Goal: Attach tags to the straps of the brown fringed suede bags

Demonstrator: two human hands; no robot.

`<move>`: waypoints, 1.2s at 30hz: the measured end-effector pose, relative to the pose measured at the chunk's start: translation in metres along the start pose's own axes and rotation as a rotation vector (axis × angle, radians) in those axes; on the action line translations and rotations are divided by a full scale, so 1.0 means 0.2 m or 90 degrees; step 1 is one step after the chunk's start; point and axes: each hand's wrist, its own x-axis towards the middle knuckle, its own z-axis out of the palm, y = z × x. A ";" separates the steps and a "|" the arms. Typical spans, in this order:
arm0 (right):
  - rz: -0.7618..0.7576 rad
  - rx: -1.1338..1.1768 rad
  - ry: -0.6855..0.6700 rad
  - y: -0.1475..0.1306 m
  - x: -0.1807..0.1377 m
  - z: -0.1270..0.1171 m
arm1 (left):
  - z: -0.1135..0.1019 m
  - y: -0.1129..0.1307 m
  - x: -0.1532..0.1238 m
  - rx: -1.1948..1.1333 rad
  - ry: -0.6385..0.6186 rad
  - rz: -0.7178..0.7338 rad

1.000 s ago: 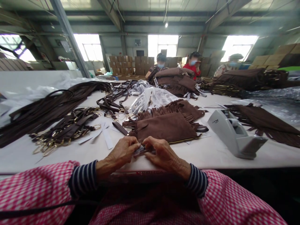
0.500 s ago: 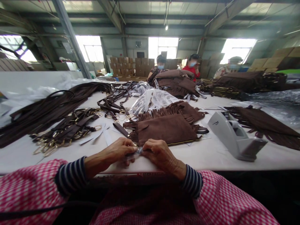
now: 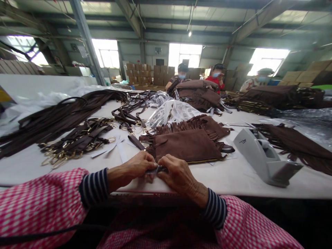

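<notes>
Close to the table's front edge my left hand [image 3: 138,166] and my right hand [image 3: 178,173] meet, fingers pinched. Between them is a small piece of clear plastic wrap [image 3: 153,170], crumpled and partly covered by the fingertips. Whatever the plastic is wrapped round is mostly hidden. Just beyond my hands lies a brown fringed bag [image 3: 188,147], flat, with a gold zip along its near edge. A dark strap end [image 3: 136,142] sticks out at its left. My right hand is near the bag's lower left corner.
Dark straps with gold clasps [image 3: 75,143] lie in a heap at left, beside long brown strips [image 3: 64,107]. A grey tape dispenser [image 3: 264,159] stands at right, a fringed brown piece [image 3: 295,143] beyond it. Brown bags [image 3: 198,93] are piled farther back, where several people sit.
The whole view has shifted slightly right and down. My left hand has turned a little and pressed closer to the right one; both still grip the plastic.
</notes>
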 end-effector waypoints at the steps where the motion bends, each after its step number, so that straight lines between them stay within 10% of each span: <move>1: -0.010 -0.037 0.008 -0.01 0.00 0.00 | 0.00 0.00 -0.01 -0.014 0.014 0.004; 21: -0.153 -0.143 0.079 -0.03 0.00 -0.05 | 0.01 0.02 -0.04 -0.213 0.051 -0.044; 36: -0.137 -0.100 0.014 0.00 0.04 0.05 | -0.02 -0.05 0.01 0.128 0.160 0.159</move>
